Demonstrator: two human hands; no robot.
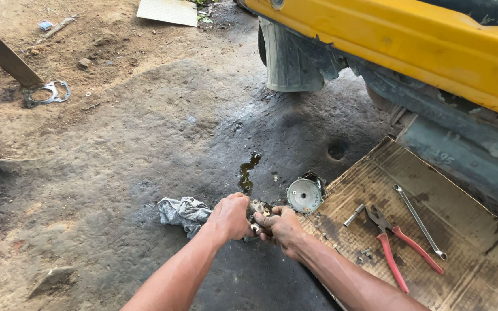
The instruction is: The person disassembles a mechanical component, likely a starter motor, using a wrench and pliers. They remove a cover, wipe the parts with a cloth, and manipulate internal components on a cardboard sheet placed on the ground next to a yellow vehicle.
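Observation:
My left hand (229, 216) and my right hand (281, 227) meet low over the oily ground, both closed around a small greasy metal part (257, 208) held between them. Most of the part is hidden by my fingers. A grey rag (183, 212) lies just left of my left hand. A round grey metal cover (304, 194) lies on the ground just beyond my right hand.
Flattened cardboard (468, 270) at right carries red-handled pliers (396, 245), a long spanner (419, 220) and a small socket piece (354, 215). A yellow vehicle body (410, 40) and its mudflap (288, 60) stand behind. An oil puddle (248, 170) and a gasket (47, 93) lie on the dirt.

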